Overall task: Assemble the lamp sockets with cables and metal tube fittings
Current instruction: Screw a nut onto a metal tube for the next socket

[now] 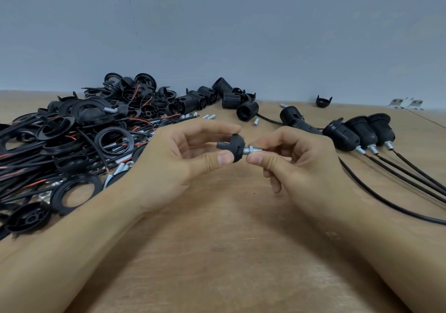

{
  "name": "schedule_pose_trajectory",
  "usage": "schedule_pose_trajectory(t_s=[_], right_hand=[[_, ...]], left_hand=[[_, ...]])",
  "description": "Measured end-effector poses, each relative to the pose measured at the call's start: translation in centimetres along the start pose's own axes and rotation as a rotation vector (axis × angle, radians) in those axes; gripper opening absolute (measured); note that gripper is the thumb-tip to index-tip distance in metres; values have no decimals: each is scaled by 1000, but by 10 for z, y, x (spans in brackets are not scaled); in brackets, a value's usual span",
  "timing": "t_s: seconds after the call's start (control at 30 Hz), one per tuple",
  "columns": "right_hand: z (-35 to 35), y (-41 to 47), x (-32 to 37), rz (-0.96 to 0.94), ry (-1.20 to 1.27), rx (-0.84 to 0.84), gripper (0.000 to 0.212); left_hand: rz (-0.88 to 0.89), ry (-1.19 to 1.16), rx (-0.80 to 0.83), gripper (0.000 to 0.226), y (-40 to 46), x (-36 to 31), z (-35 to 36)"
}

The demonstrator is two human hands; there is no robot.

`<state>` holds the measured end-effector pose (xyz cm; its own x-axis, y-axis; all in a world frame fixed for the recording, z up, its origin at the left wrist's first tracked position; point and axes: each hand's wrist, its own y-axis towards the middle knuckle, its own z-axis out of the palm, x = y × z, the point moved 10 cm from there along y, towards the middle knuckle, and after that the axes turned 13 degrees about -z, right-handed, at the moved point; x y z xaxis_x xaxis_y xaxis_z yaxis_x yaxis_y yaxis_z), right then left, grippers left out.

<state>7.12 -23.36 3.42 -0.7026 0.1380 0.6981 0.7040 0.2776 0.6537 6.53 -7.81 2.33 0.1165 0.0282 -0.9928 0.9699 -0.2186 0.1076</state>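
The left hand (183, 160) has its grip closed on a black socket cap (235, 149), thumb on the near side and forefinger curled over the far side, holding it above the middle of the wooden tabletop (217, 252). The right hand (296, 165) pinches a threaded metal tube fitting (252, 150) between thumb and forefinger; the tube's other end sits in the neck of the cap, with a small nut on the thread just beside the cap. The cap and tube share one long axis, lying nearly level and running left to right, the dome's neck pointing right toward the right hand and a short black stub sticking out to the left. No brand, label or writing can be read on any part.

To the left lies a pile of black rings, caps and cables (72, 143) with red wire ends showing. Behind the hands, loose threaded socket bodies (231, 100) lie on their sides near the grey wall (241, 23), with several spare metal tubes (207, 116) scattered in front of them. On the right, a row of assembled sockets (357, 134) rests on the tabletop, their cables (410, 177) trailing toward the right edge. A lone cap (324, 101) stands farther back, well apart from the rest
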Motion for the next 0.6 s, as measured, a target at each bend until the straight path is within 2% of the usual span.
schedule_pose_trajectory(t_s=[0.23, 0.4, 0.5, 0.6], right_hand=[[3, 1, 12, -142, -164, 36, 10], [5, 1, 23, -251, -209, 39, 15], [4, 2, 23, -240, -191, 25, 14], [-1, 2, 14, -134, -84, -17, 18]], left_hand=[[-108, -74, -42, 42, 1, 9, -1], [-151, -72, -38, 37, 2, 13, -1], [-116, -72, -34, 40, 2, 10, -1], [-72, -67, -21, 42, 2, 6, -1]])
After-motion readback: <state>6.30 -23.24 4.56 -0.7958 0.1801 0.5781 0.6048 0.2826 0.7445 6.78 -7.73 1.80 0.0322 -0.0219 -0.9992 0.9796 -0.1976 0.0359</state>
